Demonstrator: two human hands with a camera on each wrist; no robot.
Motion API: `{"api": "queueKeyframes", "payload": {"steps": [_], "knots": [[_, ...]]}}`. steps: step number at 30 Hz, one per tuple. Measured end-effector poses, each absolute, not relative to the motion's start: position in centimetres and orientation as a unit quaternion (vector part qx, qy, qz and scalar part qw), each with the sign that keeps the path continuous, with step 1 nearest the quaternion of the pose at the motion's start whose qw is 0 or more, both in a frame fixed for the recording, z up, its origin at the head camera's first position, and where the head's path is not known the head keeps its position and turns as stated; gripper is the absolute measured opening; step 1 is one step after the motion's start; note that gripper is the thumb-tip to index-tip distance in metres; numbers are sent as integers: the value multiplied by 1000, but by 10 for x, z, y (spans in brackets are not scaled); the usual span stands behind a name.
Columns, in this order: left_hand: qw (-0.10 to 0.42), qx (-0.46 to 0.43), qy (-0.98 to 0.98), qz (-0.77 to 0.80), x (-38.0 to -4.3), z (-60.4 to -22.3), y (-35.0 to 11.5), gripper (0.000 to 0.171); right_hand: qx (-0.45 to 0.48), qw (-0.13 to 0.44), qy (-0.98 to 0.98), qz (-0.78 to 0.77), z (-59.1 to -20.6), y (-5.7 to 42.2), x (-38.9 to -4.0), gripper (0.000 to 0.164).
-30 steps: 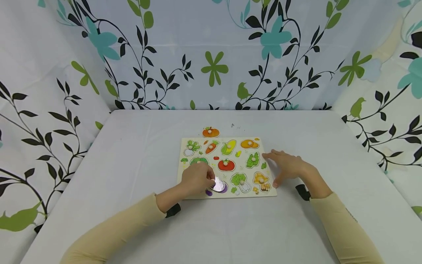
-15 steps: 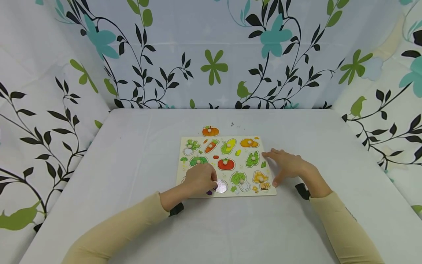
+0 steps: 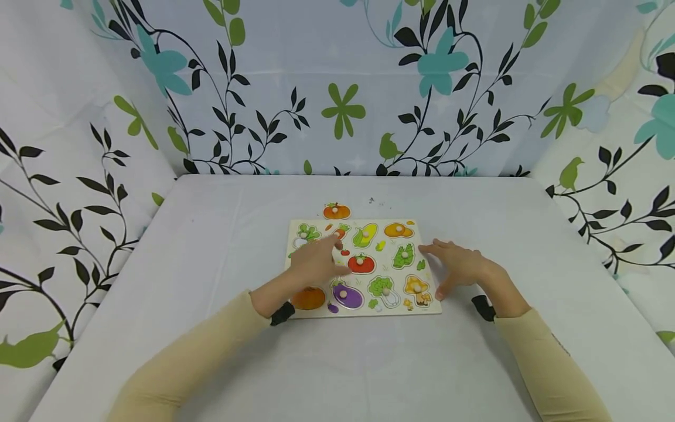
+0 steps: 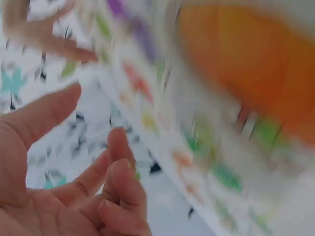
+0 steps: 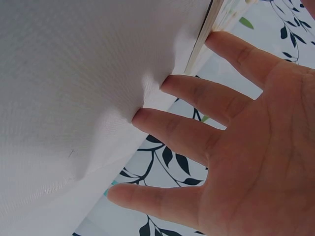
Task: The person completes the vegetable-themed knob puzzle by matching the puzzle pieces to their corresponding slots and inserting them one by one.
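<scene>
A wooden vegetable knob puzzle board point(image 3: 387, 258) lies on the table. My left hand point(image 3: 316, 261) hovers over its left part, holding nothing, thumb and fingers apart. In the left wrist view that hand point(image 4: 88, 182) has its thumb spread and some fingers bent. The purple eggplant piece point(image 3: 348, 296) lies flat in the board's front row, just below the hand. Beside it is an orange pumpkin shape point(image 3: 309, 298), its left side partly covered by the wrist. My right hand point(image 3: 459, 264) touches the board's right edge; its fingers point(image 5: 197, 93) are straight and spread, some fingertips on the tablecloth.
A loose pumpkin piece point(image 3: 336, 211) with a knob lies just behind the board's back edge. Tomato point(image 3: 361, 264), corn point(image 3: 365, 235) and mushroom point(image 3: 418, 288) pieces are among several on the board. Patterned curtains point(image 3: 343, 53) stand around the white table point(image 3: 227, 234).
My left hand has let go of the eggplant piece, whose surface showed a bright shine earlier. It has moved back and opened its fingers. The right hand has stayed in place.
</scene>
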State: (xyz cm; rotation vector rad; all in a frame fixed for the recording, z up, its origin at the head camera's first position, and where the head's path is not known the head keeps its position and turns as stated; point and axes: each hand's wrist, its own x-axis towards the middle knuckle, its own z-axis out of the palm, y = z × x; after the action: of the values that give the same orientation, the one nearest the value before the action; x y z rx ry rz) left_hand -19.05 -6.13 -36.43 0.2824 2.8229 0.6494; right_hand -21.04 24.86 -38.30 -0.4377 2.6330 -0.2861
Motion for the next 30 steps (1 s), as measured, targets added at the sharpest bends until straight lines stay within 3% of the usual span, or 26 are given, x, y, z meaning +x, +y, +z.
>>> {"api": "queueKeyframes", "payload": {"steps": [6, 11, 26, 30], "knots": [[55, -1, 929, 366, -263, -353, -69, 37, -162, 228, 955, -99, -383, 250, -209, 105], [36, -43, 903, 425, -298, -368, -72, 34, -166, 226, 953, -112, -383, 247, -206, 103], [94, -99, 951, 277, -326, -387, -57, 13, -171, 212, 958, -91, -382, 247, -207, 103], [93, -86, 957, 260, -331, -390, -57, 14, -174, 209, 958, -91, -383, 247, -208, 104]]}}
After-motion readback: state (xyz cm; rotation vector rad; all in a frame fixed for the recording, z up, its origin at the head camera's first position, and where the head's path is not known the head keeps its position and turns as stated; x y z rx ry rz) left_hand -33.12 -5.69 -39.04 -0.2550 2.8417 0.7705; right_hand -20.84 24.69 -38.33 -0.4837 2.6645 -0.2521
